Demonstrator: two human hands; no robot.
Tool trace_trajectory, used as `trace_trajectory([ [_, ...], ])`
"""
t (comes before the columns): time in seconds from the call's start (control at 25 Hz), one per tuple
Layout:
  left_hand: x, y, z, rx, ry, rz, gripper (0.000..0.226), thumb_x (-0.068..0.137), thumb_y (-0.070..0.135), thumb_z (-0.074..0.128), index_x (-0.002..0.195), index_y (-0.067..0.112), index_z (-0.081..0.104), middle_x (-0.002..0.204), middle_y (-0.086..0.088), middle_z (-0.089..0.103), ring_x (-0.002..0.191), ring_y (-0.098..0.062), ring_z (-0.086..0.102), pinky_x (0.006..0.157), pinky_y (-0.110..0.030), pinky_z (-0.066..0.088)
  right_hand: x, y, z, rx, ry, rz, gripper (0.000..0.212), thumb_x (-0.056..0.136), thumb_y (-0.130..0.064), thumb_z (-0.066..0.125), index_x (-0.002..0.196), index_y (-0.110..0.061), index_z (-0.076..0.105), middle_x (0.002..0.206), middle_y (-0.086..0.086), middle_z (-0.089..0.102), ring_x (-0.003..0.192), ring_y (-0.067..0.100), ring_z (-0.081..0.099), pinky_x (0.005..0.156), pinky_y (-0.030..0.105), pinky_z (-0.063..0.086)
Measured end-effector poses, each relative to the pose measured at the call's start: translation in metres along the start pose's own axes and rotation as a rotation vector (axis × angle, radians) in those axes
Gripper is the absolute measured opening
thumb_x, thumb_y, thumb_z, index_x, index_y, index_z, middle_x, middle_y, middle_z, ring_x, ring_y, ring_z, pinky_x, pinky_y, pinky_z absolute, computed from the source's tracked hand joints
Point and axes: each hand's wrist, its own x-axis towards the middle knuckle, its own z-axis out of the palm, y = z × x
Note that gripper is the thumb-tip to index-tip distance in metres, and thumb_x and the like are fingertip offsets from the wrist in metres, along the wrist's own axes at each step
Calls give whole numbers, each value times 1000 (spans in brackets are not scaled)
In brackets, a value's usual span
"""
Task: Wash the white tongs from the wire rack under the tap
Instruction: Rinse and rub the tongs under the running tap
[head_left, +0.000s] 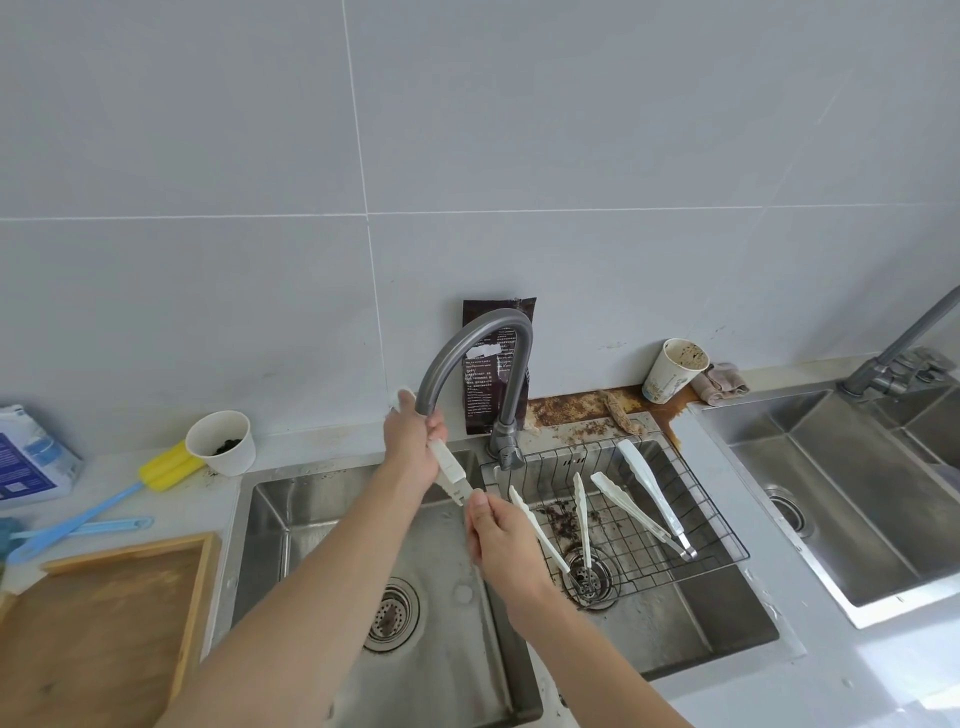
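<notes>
Over the left steel sink basin (270, 545), the left hand (415, 447) grips flat white plastic tongs (451, 467) just under the curved grey tap (521, 364) spout, and the right hand (501, 540) pinches their lower tip. Wet plastic could slip free and drop into the basin. The dark brown packet (478, 395) has white print, too small to read.

Nothing can be read: small lettering on the far dark packet (480, 400), left blue bag (31, 457) and right paper cup (670, 374) seems too blurred.
</notes>
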Motion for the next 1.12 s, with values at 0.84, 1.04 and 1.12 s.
trace_trajectory([
  [0.84, -5, -4, -2, 181, 31, 111, 23, 101, 27, 50, 84, 12, 51, 60, -2, 48, 37, -6, 39, 36, -16, 30, -2, 13, -1, 45, 44, 59, 44, 105, -34, 38, 63, -20, 44, 51, -7, 43, 43, 5, 33, 43, 19, 28],
  [1.04, -12, -35, -3, 201, -39, -37, 22, 102, 17, 47, 81, 12, 43, 66, -2, 44, 32, -4, 37, 30, -15, 26, 7, -6, 3, -100, 71, -81, 48, 104, -34, 40, 57, -23, 45, 49, -9, 46, 49, 8, 38, 51, 26, 32],
  [1.12, -13, -39, -8, 196, -42, -93, 23, 102, 17, 47, 80, 11, 44, 66, -2, 41, 31, -5, 36, 29, -15, 27, 6, -7, -3, -247, 86, -121, 48, 104, -36, 40, 58, -22, 46, 48, -10, 50, 45, 1, 40, 48, 17, 31],
])
